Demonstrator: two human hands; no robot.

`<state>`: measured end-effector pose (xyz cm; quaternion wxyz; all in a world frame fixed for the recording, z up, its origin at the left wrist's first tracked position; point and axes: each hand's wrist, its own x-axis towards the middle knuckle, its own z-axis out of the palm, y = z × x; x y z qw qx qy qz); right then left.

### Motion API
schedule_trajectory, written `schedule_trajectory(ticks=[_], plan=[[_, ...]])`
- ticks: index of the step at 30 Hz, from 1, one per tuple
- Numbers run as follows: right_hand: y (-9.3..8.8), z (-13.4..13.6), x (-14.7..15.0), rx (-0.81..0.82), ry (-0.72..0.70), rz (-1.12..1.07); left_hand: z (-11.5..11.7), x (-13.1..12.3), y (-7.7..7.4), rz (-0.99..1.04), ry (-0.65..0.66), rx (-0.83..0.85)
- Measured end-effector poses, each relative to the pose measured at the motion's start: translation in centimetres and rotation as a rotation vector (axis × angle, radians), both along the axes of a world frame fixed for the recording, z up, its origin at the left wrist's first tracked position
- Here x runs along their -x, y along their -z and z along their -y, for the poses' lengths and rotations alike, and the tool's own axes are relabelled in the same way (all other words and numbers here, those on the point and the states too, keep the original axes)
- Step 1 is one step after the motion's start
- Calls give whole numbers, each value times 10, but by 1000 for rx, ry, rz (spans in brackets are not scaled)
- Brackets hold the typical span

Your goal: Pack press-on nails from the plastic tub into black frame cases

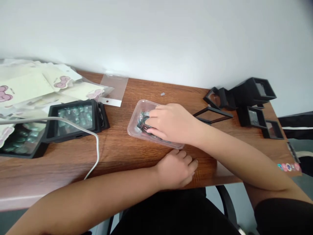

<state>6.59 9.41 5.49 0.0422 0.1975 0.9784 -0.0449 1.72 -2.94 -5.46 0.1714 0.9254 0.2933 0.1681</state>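
A clear plastic tub [134, 122] with small shiny dark-green and clear pieces [141, 122] lies on the wooden desk. My right hand [168, 122] is over the tub, fingers bent together down among the pieces; the fingertips are partly hidden, and what they grip cannot be made out. Just below the tub, my left hand [177, 169] rests on the desk near its front edge. Its fingers are curled in, and nothing shows in them.
Black frame boxes [73, 119] with green pieces inside stand left, crossed by a white cable [97, 147]. Behind them lie printed cards [29, 85] and a clear bag [114, 88]. More black frames [251, 93] are stacked right; one frame [212, 115] stands near my right wrist.
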Motion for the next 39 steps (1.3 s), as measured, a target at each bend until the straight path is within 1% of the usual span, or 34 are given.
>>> schedule_trajectory(ticks=[2, 4, 7, 9, 11, 13, 17, 21, 25, 28, 31, 33, 36, 39], plan=[[7, -1, 12, 31, 75, 116, -1, 0, 0, 19, -2, 13], [10, -1, 17, 37, 114, 183, -2, 1, 0, 41, -7, 29], [8, -2, 15, 36, 119, 236, -3, 2, 0, 69, -17, 53], [5, -4, 10, 45, 131, 230, -3, 2, 0, 81, -17, 65], [3, -7, 1, 66, 151, 151, -4, 3, 0, 87, -14, 73], [2, -9, -12, 111, 161, -1, -5, 4, 0, 86, -8, 80], [1, -10, -39, 247, 149, -361, -5, 7, -1, 77, 4, 102], [1, -4, -57, 378, 200, -583, -5, 9, -2, 63, 15, 126], [1, 2, -66, 561, 294, -728, -6, 10, -5, 52, 21, 157], [-2, 5, -72, 797, 357, -849, -7, 12, -7, 52, 22, 169], [-4, 9, -81, 1083, 348, -931, -8, 13, -8, 60, 21, 178], [-3, 11, -86, 1213, 314, -960, -8, 13, -9, 72, 12, 181], [2, 13, -91, 1286, 315, -996, -8, 13, -9, 92, -3, 177], [8, 12, -93, 1272, 355, -1025, -8, 13, -10, 93, -3, 173]])
